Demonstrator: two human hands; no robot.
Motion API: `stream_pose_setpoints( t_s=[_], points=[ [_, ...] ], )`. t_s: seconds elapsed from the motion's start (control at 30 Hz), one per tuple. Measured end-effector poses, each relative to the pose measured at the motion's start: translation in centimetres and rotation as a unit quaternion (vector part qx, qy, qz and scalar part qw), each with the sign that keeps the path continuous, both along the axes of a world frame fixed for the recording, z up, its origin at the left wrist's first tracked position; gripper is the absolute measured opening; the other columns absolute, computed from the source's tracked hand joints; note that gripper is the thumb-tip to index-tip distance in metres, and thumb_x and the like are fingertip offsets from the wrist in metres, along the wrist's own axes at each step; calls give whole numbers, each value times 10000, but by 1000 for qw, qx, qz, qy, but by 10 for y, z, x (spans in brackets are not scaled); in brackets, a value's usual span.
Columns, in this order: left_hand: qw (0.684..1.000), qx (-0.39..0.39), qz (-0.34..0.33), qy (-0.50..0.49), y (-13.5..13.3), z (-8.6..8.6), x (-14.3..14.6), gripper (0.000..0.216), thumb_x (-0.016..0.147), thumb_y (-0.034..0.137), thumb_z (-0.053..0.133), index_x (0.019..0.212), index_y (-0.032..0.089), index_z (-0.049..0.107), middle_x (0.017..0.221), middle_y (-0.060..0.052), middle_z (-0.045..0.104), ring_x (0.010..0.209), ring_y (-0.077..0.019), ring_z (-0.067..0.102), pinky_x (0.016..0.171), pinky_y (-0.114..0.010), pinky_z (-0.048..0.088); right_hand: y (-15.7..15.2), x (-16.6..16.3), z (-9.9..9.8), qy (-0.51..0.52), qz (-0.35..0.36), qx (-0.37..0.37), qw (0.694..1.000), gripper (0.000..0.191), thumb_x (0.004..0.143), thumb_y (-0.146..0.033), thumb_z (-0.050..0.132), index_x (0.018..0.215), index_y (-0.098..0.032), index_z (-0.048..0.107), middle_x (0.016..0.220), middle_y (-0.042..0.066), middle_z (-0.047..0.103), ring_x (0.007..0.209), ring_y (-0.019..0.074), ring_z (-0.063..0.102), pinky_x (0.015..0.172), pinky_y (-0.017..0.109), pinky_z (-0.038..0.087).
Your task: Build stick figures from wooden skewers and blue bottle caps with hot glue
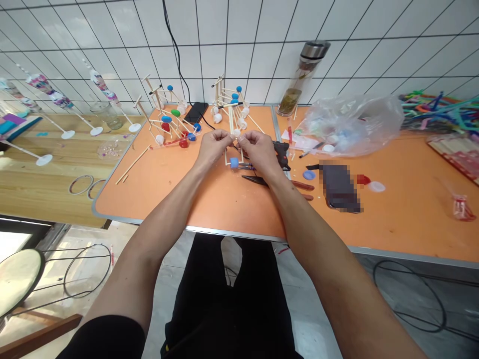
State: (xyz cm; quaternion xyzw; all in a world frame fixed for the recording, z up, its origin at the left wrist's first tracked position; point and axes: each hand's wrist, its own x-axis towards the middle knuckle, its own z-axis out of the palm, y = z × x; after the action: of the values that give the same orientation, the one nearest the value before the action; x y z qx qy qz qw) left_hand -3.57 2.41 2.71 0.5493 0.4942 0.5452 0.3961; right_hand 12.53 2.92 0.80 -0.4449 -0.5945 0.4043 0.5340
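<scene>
The frame (242, 154) looks part-built: its pale sticks appear joined, with a blue cap (234, 163) at the end facing the counter's (149, 199) near edge. Toward the far edge a capped stick model (164, 119) stands to the left; whether the sticks behind the hands belong to the frame, I cannot tell. Loose sticks (132, 164) lie unused by the left edge (how many are needed is unclear). Both forearms reach over the near edge and converge, backs of the hands upward; left hand (217, 144) and right hand (260, 149) meet, each grip pinched on the frame's top.
</scene>
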Motion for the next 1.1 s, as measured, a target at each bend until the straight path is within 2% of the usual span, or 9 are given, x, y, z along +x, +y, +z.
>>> stream_pose_setpoints(
  t_s=[0.23, 0.43, 0.63, 0.9, 1.1],
  points=[
    [999, -32, -28, -7, -5, 3, 1, 278, 1000, 187, 782, 727, 184, 732, 715, -6, 762, 538, -79, 506, 527, -211, 397, 0, 2, 1, 10, -10, 1, 1000, 261, 988, -223, 798, 758, -225, 676, 684, -24, 697, 610, 122, 550, 618, 260, 433],
    [999, -30, -31, -4, -4, 1, 0, 302, 1009, 156, 788, 717, 186, 719, 702, -5, 745, 532, -75, 497, 545, -210, 401, 0, 4, 1, 15, 5, -13, 1000, 277, 983, -268, 831, 750, -230, 686, 693, -20, 703, 630, 128, 587, 613, 257, 457],
    [999, -22, -38, -7, -4, 2, 0, 314, 1001, 116, 782, 704, 185, 708, 698, -3, 738, 564, -81, 524, 587, -213, 423, 0, 4, -1, 25, 11, -19, 999, 255, 976, -237, 825, 760, -226, 689, 672, -26, 690, 616, 122, 578, 616, 256, 441],
    [999, -21, -29, -20, -2, 0, -1, 277, 1024, 152, 769, 750, 184, 736, 710, -1, 759, 535, -78, 508, 567, -217, 417, 0, 4, -1, 29, 12, -16, 999, 351, 1014, -397, 873, 763, -232, 693, 693, -22, 678, 622, 121, 566, 611, 256, 454],
    [1000, -3, -22, -16, 0, -1, -3, 299, 1014, 139, 764, 721, 187, 733, 699, -4, 750, 539, -83, 506, 591, -227, 438, -1, 5, 1, 22, -8, -16, 1000, 486, 1032, -604, 840, 753, -243, 674, 715, -8, 667, 655, 136, 592, 631, 261, 502]
  ],
)
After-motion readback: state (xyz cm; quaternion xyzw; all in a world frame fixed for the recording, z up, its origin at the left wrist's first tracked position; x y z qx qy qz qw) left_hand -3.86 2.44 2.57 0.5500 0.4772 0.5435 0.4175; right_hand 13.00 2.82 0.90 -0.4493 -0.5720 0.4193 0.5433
